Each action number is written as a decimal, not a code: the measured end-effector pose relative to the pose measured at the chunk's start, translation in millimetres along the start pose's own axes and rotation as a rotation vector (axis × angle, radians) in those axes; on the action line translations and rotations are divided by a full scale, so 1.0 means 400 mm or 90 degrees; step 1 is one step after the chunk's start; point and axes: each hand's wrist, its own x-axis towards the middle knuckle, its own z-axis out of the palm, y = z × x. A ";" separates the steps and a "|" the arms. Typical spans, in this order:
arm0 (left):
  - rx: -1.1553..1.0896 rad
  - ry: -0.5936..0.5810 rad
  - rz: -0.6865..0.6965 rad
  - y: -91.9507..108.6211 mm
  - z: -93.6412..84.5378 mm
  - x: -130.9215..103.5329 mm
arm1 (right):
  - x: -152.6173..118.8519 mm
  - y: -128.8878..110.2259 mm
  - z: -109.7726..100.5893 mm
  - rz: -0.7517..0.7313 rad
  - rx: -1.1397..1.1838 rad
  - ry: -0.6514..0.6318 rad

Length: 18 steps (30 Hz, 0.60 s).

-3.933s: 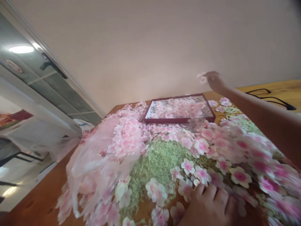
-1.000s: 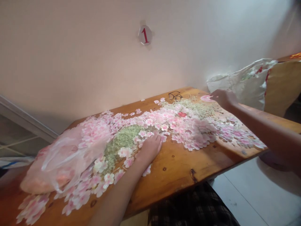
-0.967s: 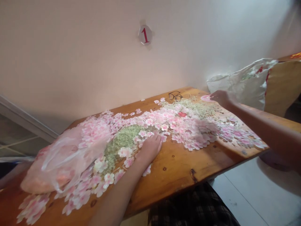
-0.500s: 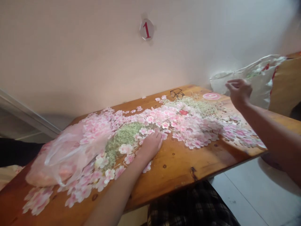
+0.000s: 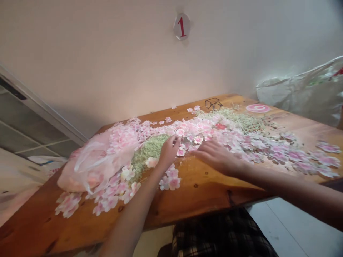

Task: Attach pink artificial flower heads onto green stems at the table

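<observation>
My left hand [image 5: 168, 152] is over the edge of the flower pile, beside a tangled mound of pale green stamen-like strands [image 5: 152, 146]. Its fingers are bent in towards the thumb; what they hold, if anything, is too small to tell. A pink-and-white artificial blossom [image 5: 181, 151] lies just right of its fingertips. From the right, my right hand [image 5: 214, 156] reaches in palm down, its fingers pressed together and slightly blurred. Their tips point at the left hand, close to loose blossoms [image 5: 198, 139]; whatever is under them is hidden.
The wooden table [image 5: 187, 203] stands against a wall. A thin pink plastic bag [image 5: 96, 167] lies left among blossoms. Glasses [image 5: 213, 104], a pink round disc [image 5: 257, 108] and more pale strands [image 5: 241, 119] are at the back. A white sack [image 5: 297, 94] stands right.
My right hand has come down from its raised place at the right to beside the left hand. The left hand has lifted and turned slightly, and the view has shifted.
</observation>
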 end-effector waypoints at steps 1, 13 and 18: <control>-0.029 0.013 -0.019 -0.005 -0.006 0.004 | 0.008 -0.023 0.031 0.008 0.023 -0.044; 0.071 -0.186 -0.041 0.007 -0.038 -0.002 | 0.107 0.129 0.026 0.345 0.228 0.113; 0.206 -0.382 0.138 0.063 -0.005 -0.044 | 0.073 0.207 0.091 0.400 0.164 0.043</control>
